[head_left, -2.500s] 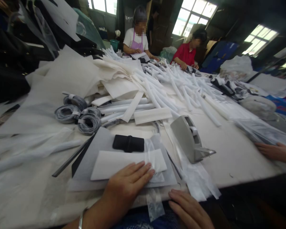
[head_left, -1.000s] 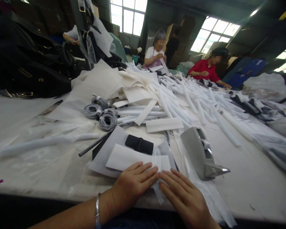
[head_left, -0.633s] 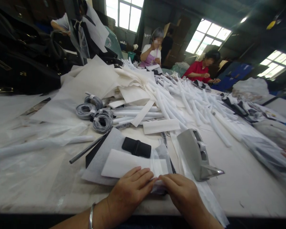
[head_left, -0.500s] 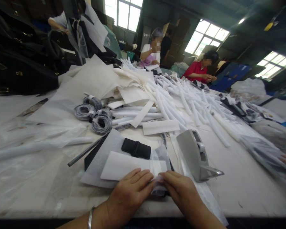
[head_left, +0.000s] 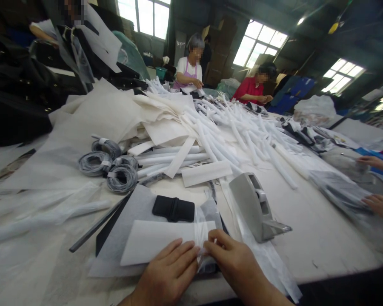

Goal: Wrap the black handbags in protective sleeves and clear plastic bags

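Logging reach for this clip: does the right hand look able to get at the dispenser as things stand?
Likely yes: the dispenser stands just beyond the right hand, with only low-lying plastic strips seen between. That hand is at the film, though, so would probably have to leave it first.

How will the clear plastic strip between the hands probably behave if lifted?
The clear plastic strip is probably floppy, since it creases beside the right hand. It seems light, being see-through and apparently thin. Its shiny surface may feel slippery.
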Action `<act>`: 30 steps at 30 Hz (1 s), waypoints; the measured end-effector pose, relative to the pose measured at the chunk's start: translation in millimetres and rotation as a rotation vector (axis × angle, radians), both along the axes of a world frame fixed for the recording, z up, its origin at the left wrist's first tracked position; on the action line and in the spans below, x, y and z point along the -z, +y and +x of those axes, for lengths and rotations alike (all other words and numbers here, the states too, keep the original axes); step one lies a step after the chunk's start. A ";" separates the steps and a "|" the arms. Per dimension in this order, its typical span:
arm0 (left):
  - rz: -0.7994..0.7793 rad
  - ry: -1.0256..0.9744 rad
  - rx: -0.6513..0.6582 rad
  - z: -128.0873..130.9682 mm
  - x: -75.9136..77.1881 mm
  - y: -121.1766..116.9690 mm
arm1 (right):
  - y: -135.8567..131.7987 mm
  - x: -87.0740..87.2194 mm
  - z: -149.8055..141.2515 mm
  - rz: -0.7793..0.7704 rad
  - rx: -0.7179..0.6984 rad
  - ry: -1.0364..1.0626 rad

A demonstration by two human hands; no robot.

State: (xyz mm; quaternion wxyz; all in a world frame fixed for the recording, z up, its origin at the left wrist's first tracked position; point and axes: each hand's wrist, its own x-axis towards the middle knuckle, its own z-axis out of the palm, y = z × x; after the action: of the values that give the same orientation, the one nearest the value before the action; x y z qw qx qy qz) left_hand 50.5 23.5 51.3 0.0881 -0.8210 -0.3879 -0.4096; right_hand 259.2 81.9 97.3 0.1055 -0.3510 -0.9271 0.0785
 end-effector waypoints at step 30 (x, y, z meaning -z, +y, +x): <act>-0.086 0.123 -0.002 5.1 6.1 -3.7 | 23.6 6.3 -14.2 -0.431 0.328 0.248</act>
State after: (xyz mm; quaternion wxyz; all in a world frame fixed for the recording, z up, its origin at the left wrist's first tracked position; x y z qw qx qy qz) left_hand 55.5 19.8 45.2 0.0769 -0.8473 -0.3996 -0.3413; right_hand 245.1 105.4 90.9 0.1521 -0.4983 -0.8000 0.2977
